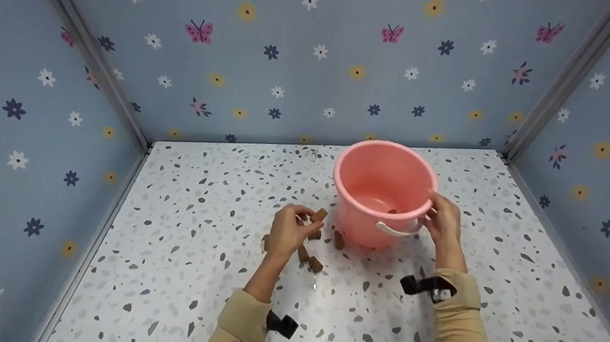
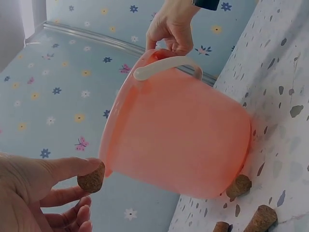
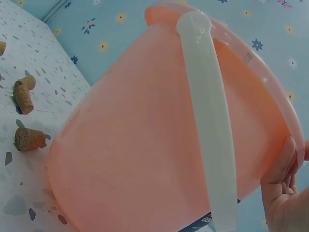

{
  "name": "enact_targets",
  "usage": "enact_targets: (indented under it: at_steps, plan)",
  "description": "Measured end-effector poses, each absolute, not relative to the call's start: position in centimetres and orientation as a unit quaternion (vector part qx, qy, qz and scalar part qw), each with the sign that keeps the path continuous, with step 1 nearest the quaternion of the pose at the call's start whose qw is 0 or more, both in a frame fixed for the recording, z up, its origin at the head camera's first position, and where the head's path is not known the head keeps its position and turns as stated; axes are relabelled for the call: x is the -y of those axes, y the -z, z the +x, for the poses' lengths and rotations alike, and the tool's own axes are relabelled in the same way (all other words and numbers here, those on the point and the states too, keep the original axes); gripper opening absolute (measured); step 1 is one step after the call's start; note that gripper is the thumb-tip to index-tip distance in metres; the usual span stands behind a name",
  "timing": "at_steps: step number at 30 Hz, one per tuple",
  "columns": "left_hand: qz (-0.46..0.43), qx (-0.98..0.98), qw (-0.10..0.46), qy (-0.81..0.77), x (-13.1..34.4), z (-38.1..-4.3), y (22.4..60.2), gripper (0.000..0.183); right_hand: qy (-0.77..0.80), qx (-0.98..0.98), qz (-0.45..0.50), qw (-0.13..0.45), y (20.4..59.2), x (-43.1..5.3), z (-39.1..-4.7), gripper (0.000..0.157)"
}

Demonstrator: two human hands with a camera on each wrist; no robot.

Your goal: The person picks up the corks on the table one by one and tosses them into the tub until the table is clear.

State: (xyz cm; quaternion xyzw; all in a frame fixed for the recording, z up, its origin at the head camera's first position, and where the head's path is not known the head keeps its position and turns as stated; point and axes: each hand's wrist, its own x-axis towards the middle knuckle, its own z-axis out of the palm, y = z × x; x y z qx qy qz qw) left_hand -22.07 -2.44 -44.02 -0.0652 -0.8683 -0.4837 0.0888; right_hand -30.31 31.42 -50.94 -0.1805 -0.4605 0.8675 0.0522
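Between thumb and fingers my left hand (image 1: pixel 288 230) pinches a cork stopper (image 2: pixel 91 178), raised beside the bucket just outside its rim. The pink bucket (image 1: pixel 373 227) stands on the speckled surface, its white handle (image 3: pixel 208 111) hanging down at the near side. My right hand (image 1: pixel 444 221) grips the bucket's rim at the right. Inside the bucket, one brown piece (image 1: pixel 392 211) shows at the bottom. Several more corks lie below and around my left hand, among them one cork (image 1: pixel 339 240) close to the bucket's base and another cork (image 1: pixel 315 264) nearer me.
The white speckled tabletop (image 1: pixel 181 248) meets blue flowered panels (image 1: pixel 313 59) at the back and both sides. Grey metal strips (image 1: pixel 92 59) run along the corners. A black wrist camera (image 1: pixel 283 325) sits at the left sleeve, another camera (image 1: pixel 425 287) at the right.
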Motion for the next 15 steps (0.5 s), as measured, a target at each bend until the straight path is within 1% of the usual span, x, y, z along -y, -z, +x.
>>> enact_targets:
  at_steps: [2, 5, 7, 10, 11, 12, 15]
  plan:
    - [-0.072, 0.869, 0.09, 0.48, 2.0, -22.2, 43.7, 0.023, -0.868, 0.46, -0.179, 0.049, 51.6, -31.8, -30.6, 0.02]
    - [-0.077, 0.872, 0.096, 0.474, 1.5, -22.3, 43.1, 0.023, -0.857, 0.473, -0.197, 0.054, 50.2, -31.0, -29.8, 0.024]
    - [-0.078, 0.873, 0.098, 0.471, 1.1, -22.5, 42.6, 0.023, -0.847, 0.48, -0.218, 0.06, 48.6, -30.0, -28.9, 0.025]
    - [-0.087, 0.872, 0.103, 0.47, 0.5, -22.7, 41.8, 0.024, -0.858, 0.468, -0.207, 0.055, 48.2, -29.7, -28.5, 0.022]
    - [-0.091, 0.872, 0.106, 0.469, 0.3, -22.8, 41.5, 0.024, -0.861, 0.465, -0.197, 0.054, 49.3, -30.4, -29.1, 0.021]
    - [-0.098, 0.871, 0.11, 0.469, 0.1, -22.9, 41.2, 0.024, -0.853, 0.475, -0.208, 0.056, 49.9, -30.7, -29.5, 0.025]
    - [-0.116, 0.867, 0.125, 0.468, -0.5, -23.3, 40.6, 0.024, -0.846, 0.495, -0.184, 0.07, 54.8, -32.9, -32.3, 0.035]
